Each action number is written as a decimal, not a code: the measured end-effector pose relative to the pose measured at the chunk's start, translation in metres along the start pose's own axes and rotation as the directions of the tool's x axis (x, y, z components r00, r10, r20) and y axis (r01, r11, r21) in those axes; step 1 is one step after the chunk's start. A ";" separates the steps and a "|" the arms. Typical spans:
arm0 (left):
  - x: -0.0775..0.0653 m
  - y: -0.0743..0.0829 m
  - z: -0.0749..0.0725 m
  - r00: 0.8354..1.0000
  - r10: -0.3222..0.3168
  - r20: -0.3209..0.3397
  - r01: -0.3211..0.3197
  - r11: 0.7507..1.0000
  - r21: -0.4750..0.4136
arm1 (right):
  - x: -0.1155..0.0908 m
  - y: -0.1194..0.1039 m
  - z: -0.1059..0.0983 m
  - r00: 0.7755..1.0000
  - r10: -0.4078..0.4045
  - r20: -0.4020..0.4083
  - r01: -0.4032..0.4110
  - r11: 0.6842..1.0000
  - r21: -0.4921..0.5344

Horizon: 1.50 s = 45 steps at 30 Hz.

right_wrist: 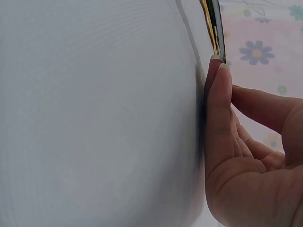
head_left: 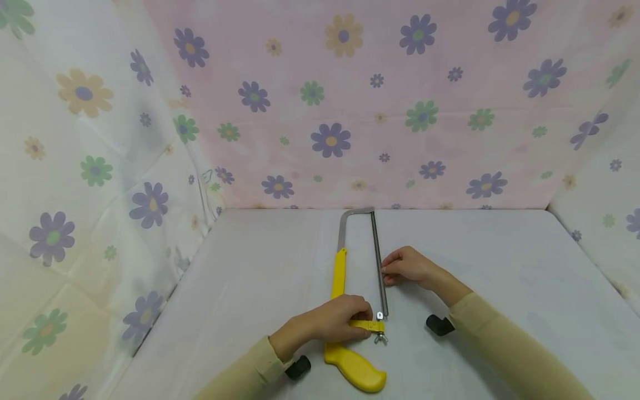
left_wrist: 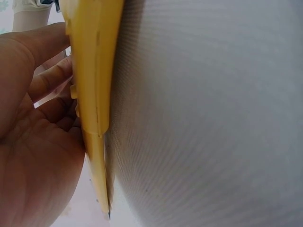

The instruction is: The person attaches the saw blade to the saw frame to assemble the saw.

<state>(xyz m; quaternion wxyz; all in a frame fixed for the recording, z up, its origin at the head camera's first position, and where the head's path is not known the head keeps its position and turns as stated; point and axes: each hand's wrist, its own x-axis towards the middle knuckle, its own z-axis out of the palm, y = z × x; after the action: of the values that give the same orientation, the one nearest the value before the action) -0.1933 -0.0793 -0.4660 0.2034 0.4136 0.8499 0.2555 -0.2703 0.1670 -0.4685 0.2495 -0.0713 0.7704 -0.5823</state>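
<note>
A hacksaw point(head_left: 360, 373) lies on the white-covered table, with a yellow handle and a grey metal bow at its far end. My left hand point(head_left: 334, 319) grips the yellow frame, its fingers at the short cross arm above the handle. In the left wrist view the fingers reach behind the yellow frame point(left_wrist: 92, 71). The dark saw blade point(head_left: 377, 250) runs from the bow down to the wing-nut fitting point(head_left: 380, 336); whether its near end is hooked there I cannot tell. My right hand point(head_left: 411, 266) pinches the blade's right edge near mid-length with its fingertips point(right_wrist: 221, 78).
White cloth covers the table point(head_left: 500, 266). A pink flowered curtain point(head_left: 370, 105) rises behind its far edge, and white flowered curtains point(head_left: 100, 222) hang at the sides. A dark wrist-worn device point(head_left: 440, 325) sits at the right cuff, another point(head_left: 298, 368) at the left.
</note>
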 end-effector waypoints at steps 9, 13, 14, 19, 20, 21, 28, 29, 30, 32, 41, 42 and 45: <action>0.000 -0.002 0.002 1.000 0.013 -0.001 -0.013 1.000 0.003 | 0.001 0.000 0.004 1.000 0.022 0.008 -0.022 0.999 0.029; 0.001 -0.002 0.002 1.000 0.022 -0.004 -0.022 1.000 0.011 | 0.003 0.000 0.004 1.000 0.024 0.008 -0.024 0.999 0.029; 0.001 -0.002 0.002 1.000 0.024 -0.005 -0.024 1.000 0.015 | 0.003 0.000 0.004 1.000 0.024 0.009 -0.024 0.999 0.030; 0.001 -0.002 0.002 1.000 0.027 -0.007 -0.026 0.999 0.018 | 0.002 -0.002 0.003 1.000 0.026 0.015 -0.027 0.999 0.025; 0.001 -0.002 0.002 1.000 0.026 -0.007 -0.026 0.999 0.019 | 0.002 -0.002 0.003 0.999 0.027 0.017 -0.027 0.999 0.022; 0.001 -0.002 0.002 1.000 0.026 -0.007 -0.026 1.000 0.018 | 0.002 -0.002 0.003 0.999 0.026 0.020 -0.027 0.999 0.018; 0.002 -0.003 0.002 1.000 0.010 -0.003 -0.010 1.000 0.013 | 0.003 -0.002 0.002 1.000 0.013 0.027 -0.013 1.000 -0.001; 0.002 -0.003 0.002 1.000 0.008 -0.004 -0.008 1.000 0.016 | 0.003 -0.002 0.002 1.000 0.009 0.027 -0.009 1.000 -0.001; 0.002 -0.004 0.002 1.000 0.006 -0.004 -0.006 1.000 0.016 | 0.003 -0.002 0.003 1.000 0.006 0.026 -0.006 1.000 -0.003; 0.003 -0.004 0.001 1.000 0.004 -0.004 -0.003 1.000 0.017 | 0.003 -0.004 0.002 1.000 -0.001 0.027 0.001 1.000 -0.001; 0.004 -0.002 0.001 1.000 0.005 0.000 -0.005 1.000 0.020 | 0.003 -0.005 0.004 0.999 -0.013 0.047 0.012 1.000 0.015; 0.004 -0.002 0.001 1.000 0.003 0.001 -0.003 1.000 0.019 | 0.003 -0.005 0.004 0.999 -0.011 0.046 0.011 1.000 0.015; 0.004 -0.003 0.001 1.000 0.005 0.003 -0.005 1.000 0.017 | 0.003 -0.005 0.004 0.999 -0.012 0.047 0.011 1.000 0.005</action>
<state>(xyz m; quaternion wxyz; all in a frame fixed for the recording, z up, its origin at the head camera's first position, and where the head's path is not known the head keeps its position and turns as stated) -0.1966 -0.0772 -0.4691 0.2003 0.4178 0.8507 0.2483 -0.2719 0.1613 -0.4654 0.2645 -0.0889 0.7625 -0.5838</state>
